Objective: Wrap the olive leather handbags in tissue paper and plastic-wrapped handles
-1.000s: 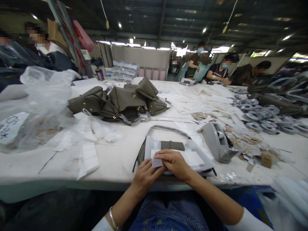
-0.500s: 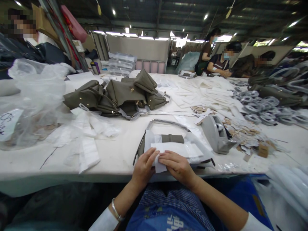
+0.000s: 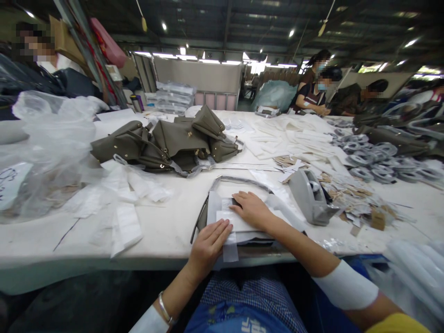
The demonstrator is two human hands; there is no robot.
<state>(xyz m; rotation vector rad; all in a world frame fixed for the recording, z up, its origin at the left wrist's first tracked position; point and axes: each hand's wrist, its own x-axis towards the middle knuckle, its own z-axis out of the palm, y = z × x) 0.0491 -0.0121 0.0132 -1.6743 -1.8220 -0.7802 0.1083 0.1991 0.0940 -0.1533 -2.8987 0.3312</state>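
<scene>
An olive handbag [image 3: 201, 221] lies on its side at the table's front edge, its front largely covered by white wrapping. Its handle [image 3: 243, 179] is wrapped in clear film and curves away from me. My left hand [image 3: 207, 246] rests with outstretched fingers on the lower left of the white sheet [image 3: 225, 216]. Flat on the upper part of the wrapping is my right hand [image 3: 255, 212], fingers extended; it hides most of the dark strap there. A translucent strip [image 3: 231, 253] hangs down below my left fingertips.
To the right stands a grey tape dispenser [image 3: 307, 199], beside scattered tags [image 3: 360, 199]. Several olive bags [image 3: 180, 138] are piled behind. Plastic bags [image 3: 52, 134] and white strips [image 3: 126, 226] lie left. Grey wrapped handles [image 3: 371, 155] sit at far right, with co-workers [image 3: 310, 97] beyond.
My right hand has moved up and forward from the lower edge onto the wrapping, covering the dark strap. My left hand stays low, its fingers flatter; the strip now hangs lower.
</scene>
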